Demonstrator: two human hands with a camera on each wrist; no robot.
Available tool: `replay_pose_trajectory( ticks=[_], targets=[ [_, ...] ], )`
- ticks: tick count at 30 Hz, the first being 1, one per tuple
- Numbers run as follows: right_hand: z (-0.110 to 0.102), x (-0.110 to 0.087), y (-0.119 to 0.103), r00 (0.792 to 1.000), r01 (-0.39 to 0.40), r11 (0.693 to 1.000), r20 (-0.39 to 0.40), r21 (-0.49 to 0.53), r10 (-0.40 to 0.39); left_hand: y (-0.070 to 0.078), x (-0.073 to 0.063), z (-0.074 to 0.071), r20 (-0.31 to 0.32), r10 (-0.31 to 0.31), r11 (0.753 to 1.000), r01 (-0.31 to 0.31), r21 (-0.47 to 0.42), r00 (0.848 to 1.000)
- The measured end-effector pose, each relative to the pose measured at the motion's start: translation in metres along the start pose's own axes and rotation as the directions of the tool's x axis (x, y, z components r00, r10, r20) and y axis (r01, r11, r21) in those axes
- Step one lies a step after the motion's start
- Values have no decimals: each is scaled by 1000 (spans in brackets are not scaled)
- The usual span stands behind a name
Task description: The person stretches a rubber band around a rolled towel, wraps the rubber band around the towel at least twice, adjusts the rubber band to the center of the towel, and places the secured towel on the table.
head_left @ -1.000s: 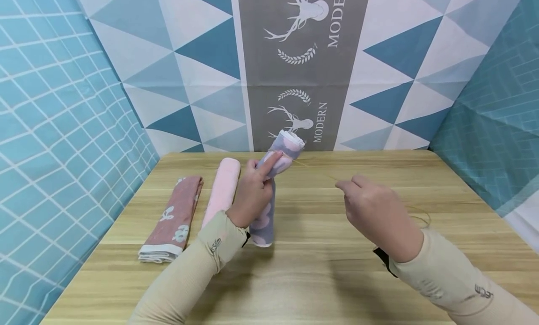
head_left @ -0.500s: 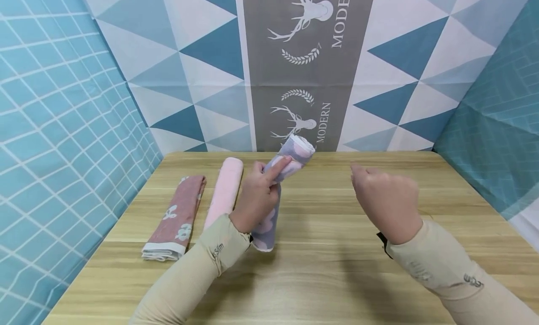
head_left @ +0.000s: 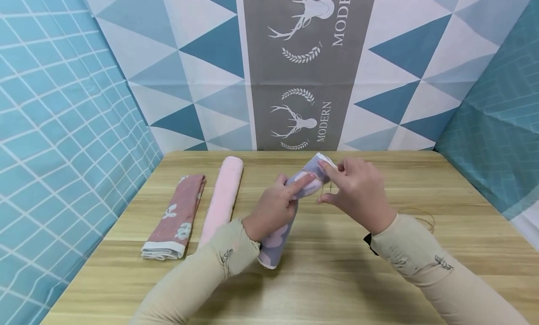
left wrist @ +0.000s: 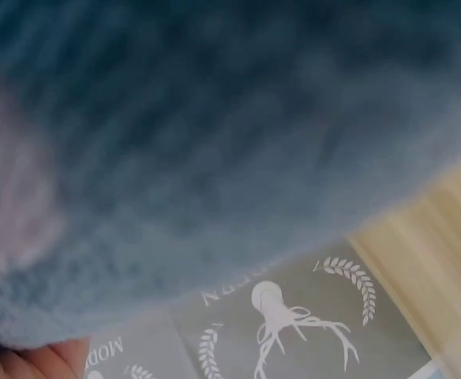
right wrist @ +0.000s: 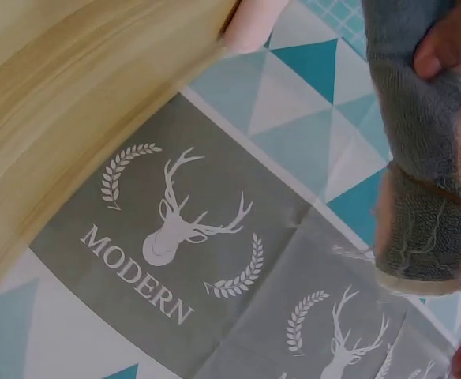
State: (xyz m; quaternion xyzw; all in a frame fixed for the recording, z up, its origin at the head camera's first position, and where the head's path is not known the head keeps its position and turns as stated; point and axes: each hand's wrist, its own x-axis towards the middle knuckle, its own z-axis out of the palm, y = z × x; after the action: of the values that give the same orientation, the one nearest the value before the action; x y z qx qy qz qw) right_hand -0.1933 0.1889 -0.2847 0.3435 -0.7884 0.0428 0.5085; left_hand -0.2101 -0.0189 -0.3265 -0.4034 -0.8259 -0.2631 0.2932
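Note:
A rolled towel [head_left: 280, 236], purple-grey with pink patches, is held at a tilt above the table. My left hand [head_left: 273, 205] grips it near the upper end, index finger laid along the roll. A thin yellow rubber band [right wrist: 432, 185] goes round the roll near that end. My right hand [head_left: 358, 189] is at the end of the roll, index finger and thumb apart. Strands of the band stretch between the towel and the thumb; the exact hold is partly hidden. In the left wrist view the blurred towel [left wrist: 215, 174] covers most of the picture.
On the wooden table [head_left: 320, 287], a pink rolled towel [head_left: 223, 194] lies left of the held roll. Further left is a folded reddish towel [head_left: 177, 217] with pale flowers. Thin yellow loops [head_left: 427, 220] lie at the right. Patterned sheets [head_left: 219, 72] stand behind.
My right hand first drew the yellow band away to the right, then came back left to the end of the roll. The left hand and towel shifted right and lower.

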Motion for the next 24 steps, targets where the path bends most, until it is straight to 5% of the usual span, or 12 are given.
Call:
replay_pose_trajectory(
  ticks=[8, 14, 18, 24],
  targets=[
    [4, 2, 4, 999, 3, 999, 42, -38, -2, 1, -2, -1, 91, 54, 997, -59, 53, 994],
    [7, 3, 1, 994, 73, 996, 83, -48, -68, 5, 3, -6, 228, 142, 969, -183, 167, 963],
    [10, 2, -1, 990, 100, 993, 105, -68, -93, 9, 6, -6, 292, 106, 961, -173, 215, 950],
    [10, 4, 1, 987, 100, 991, 138, -89, -87, 12, 6, -5, 297, 33, 955, -118, 274, 954]
  ],
)
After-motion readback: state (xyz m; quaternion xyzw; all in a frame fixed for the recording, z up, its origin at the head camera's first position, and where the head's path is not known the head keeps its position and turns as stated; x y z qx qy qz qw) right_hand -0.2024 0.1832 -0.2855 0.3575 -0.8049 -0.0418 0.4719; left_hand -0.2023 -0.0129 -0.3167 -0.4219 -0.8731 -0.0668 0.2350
